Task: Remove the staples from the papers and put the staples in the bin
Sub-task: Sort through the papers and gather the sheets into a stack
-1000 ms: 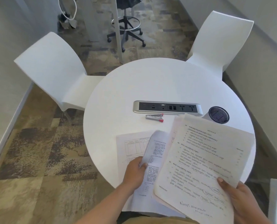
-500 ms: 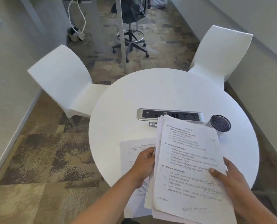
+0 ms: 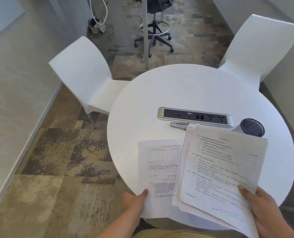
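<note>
Two hands busy | your left hand [image 3: 134,201] grip pinches sheet [image 3: 160,169] on bench [image 3: 185,90] | right hand [image 3: 264,208] grip clasps stack [image 3: 218,169]

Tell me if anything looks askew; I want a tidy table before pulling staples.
The cup lies tipped on its side behind the stack. The form overhangs the table edge.
</note>
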A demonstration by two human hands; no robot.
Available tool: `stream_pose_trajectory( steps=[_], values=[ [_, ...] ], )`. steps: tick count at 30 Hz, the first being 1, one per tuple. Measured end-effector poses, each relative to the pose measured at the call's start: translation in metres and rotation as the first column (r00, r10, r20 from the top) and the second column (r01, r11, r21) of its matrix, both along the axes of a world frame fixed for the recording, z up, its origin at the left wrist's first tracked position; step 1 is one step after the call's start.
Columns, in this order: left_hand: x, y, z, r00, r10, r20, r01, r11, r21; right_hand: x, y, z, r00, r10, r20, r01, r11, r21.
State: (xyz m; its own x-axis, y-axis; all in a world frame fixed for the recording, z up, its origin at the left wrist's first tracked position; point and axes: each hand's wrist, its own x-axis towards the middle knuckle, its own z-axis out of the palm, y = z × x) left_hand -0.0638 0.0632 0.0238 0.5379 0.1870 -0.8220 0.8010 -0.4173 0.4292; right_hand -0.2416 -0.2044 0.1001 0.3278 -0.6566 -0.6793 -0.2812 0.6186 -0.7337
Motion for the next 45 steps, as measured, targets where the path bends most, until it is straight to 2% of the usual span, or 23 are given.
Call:
stream_pose_trajectory(
  steps=[2,7,11,15,19,24,28,34,36,39,41,43,45],
  values=[
    [-0.005,0.006,-0.004,0.987,-0.054,-0.152,0.045,0.997,-0.056,-0.003,-0.004,-0.003,1.0,-0.004,-0.005,0.004,1.0,-0.007],
    [-0.004,0.016,-0.003,0.967,-0.23,-0.106,0.225,0.972,-0.062,-0.01,-0.014,-0.005,1.0,-0.019,-0.007,0.019,1.0,-0.013],
    [0.008,0.038,0.017,0.94,-0.324,0.109,0.332,0.941,-0.062,-0.017,-0.021,-0.004,1.0,-0.022,0.012,0.022,0.998,-0.053],
    [0.028,0.052,0.057,0.922,-0.217,0.321,0.257,0.963,-0.086,-0.024,-0.023,0.001,0.999,-0.036,0.011,0.037,0.997,-0.071],
    [0.045,0.056,0.105,0.878,-0.092,0.47,0.204,0.959,-0.195,-0.029,-0.026,0.004,0.998,-0.051,-0.036,0.046,0.989,-0.141],
    [0.044,0.032,0.151,0.813,-0.205,0.544,0.427,0.846,-0.32,-0.011,-0.02,0.002,0.999,0.019,-0.03,-0.024,0.985,-0.173],
    [0.027,-0.002,0.166,0.721,-0.382,0.578,0.626,0.716,-0.309,0.014,-0.009,0.017,0.996,0.073,0.042,-0.062,0.975,-0.214],
    [0.002,-0.029,0.165,0.77,-0.412,0.487,0.615,0.682,-0.397,0.025,0.0,0.05,0.977,0.137,0.163,-0.114,0.983,-0.145],
    [-0.003,-0.032,0.164,0.769,-0.435,0.469,0.615,0.703,-0.357,0.022,-0.001,0.056,0.971,0.145,0.188,-0.12,0.983,-0.14],
    [-0.007,-0.031,0.165,0.662,-0.506,0.554,0.647,0.759,-0.08,0.015,-0.003,0.061,0.959,0.148,0.243,-0.123,0.986,-0.115],
    [-0.007,-0.036,0.17,0.666,-0.457,0.59,0.589,0.807,-0.041,0.011,-0.005,0.063,0.952,0.169,0.256,-0.149,0.984,-0.098],
    [-0.004,-0.05,0.173,0.757,-0.402,0.516,0.568,0.794,-0.216,0.01,-0.006,0.065,0.945,0.208,0.251,-0.191,0.978,-0.088],
    [-0.002,-0.065,0.177,0.852,-0.37,0.371,0.518,0.698,-0.494,0.011,-0.006,0.065,0.952,0.225,0.206,-0.211,0.973,-0.089]
  ],
)
